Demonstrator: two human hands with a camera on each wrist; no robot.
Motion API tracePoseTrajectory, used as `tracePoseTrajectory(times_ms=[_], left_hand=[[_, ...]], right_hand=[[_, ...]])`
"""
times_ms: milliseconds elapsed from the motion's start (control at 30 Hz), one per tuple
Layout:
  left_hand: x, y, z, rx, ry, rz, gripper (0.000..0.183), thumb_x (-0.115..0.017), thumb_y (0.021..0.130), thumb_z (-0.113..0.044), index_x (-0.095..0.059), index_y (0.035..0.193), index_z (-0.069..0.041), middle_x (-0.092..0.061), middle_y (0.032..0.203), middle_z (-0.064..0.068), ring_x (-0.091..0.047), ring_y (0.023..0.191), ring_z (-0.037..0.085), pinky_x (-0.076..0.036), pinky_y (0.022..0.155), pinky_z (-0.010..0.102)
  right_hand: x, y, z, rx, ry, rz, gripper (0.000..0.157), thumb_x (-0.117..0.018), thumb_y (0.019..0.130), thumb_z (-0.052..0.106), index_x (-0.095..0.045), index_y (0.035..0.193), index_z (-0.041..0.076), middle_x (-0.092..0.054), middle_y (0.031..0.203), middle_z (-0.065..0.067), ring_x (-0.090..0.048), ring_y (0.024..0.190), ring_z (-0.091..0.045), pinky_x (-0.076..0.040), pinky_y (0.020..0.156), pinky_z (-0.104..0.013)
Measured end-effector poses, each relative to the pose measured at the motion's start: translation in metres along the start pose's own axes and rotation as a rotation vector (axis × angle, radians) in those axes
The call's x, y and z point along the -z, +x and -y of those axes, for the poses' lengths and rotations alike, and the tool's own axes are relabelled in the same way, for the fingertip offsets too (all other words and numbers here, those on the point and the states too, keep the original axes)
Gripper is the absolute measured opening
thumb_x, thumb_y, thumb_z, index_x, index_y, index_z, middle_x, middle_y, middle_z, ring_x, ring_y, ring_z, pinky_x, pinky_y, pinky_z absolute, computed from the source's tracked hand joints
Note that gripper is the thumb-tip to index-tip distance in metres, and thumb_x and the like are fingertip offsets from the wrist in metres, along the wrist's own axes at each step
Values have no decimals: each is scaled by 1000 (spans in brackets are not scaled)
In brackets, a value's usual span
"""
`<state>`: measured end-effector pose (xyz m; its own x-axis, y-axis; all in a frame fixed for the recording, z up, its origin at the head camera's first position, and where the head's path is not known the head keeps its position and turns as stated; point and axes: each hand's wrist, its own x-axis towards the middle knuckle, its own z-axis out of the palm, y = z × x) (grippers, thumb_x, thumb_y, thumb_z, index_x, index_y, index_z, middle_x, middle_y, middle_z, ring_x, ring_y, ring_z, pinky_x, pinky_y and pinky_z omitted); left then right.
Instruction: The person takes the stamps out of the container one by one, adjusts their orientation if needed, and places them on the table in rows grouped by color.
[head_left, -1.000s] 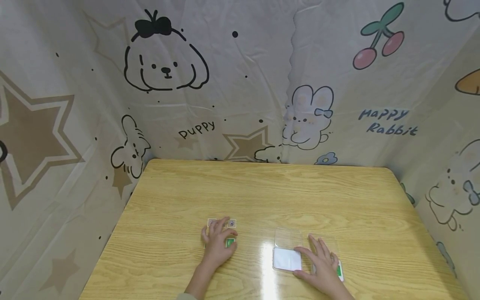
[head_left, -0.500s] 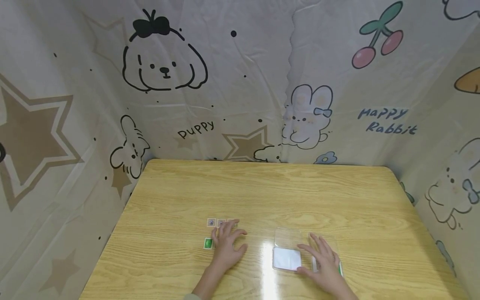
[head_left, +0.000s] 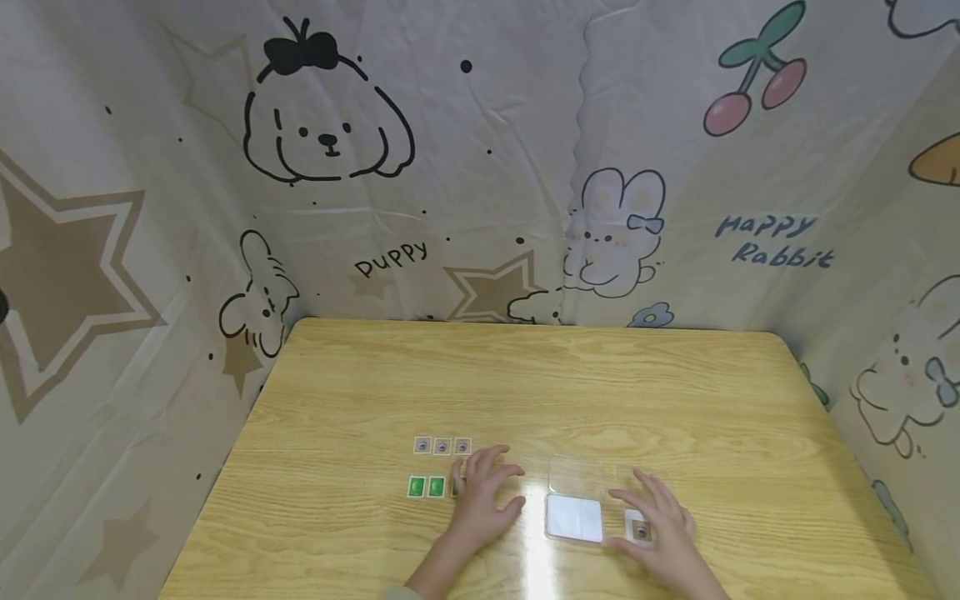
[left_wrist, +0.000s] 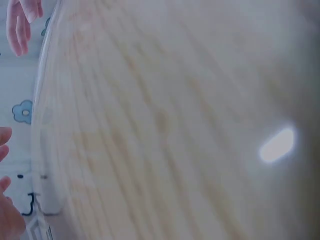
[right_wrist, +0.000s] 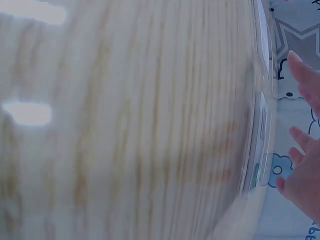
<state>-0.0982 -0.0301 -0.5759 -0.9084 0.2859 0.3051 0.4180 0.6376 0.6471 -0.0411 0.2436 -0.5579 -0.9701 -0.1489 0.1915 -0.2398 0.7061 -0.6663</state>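
Observation:
My left hand (head_left: 486, 498) hovers with spread fingers at the right end of two short rows of small square cards. The far row has three picture cards (head_left: 442, 446) with a greyish-purple figure. Nearer lie green cards (head_left: 436, 487), the rightmost partly hidden behind my fingers. On the right, my right hand (head_left: 663, 527) reaches with parted thumb and fingers over a clear case, covering much of it. A picture card (head_left: 640, 530) shows in that case beside my thumb. To its left stands an opened clear case (head_left: 574, 517) with a white inside.
The transparent lid (head_left: 575, 474) of the left case lies folded back behind it. Light glares on the wooden table (head_left: 525, 383) between my hands. A printed curtain (head_left: 480, 192) hangs behind the table and along both sides.
My left hand has moved rightward off the cards, uncovering the picture row and two green cards. My right hand has shifted slightly right, and the picture card in the right case now shows.

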Motion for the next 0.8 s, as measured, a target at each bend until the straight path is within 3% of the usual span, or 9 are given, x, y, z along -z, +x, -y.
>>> tracePoseTrajectory(times_ms=[433, 667, 800], left_hand=[[-17, 11, -33, -66, 46, 43, 30, -69, 71, -29, -63, 100, -24, -44, 132, 0, -31, 122, 26, -10, 95, 62], [-26, 13, -47, -55, 85, 139, 30, -67, 74, -33, -61, 103, -28, -41, 134, -4, -29, 125, 23, -9, 97, 61], [-32, 15, -54, -93, 118, 182, 30, -67, 74, -34, -62, 103, -28, -40, 134, -5, -29, 125, 22, -10, 97, 62]], right_hand=[[9, -8, -18, -4, -2, -2, 64, -80, 59, 28, -56, 118, 20, -30, 136, -27, -18, 119, -57, -6, 75, -79], [16, -14, -26, -30, 12, 9, 66, -80, 59, 29, -55, 120, 20, -28, 139, -25, -15, 123, -54, -1, 81, -78], [21, -17, -32, -36, -31, 3, 67, -81, 57, 31, -56, 118, 20, -30, 137, -26, -18, 121, -54, -5, 80, -78]])
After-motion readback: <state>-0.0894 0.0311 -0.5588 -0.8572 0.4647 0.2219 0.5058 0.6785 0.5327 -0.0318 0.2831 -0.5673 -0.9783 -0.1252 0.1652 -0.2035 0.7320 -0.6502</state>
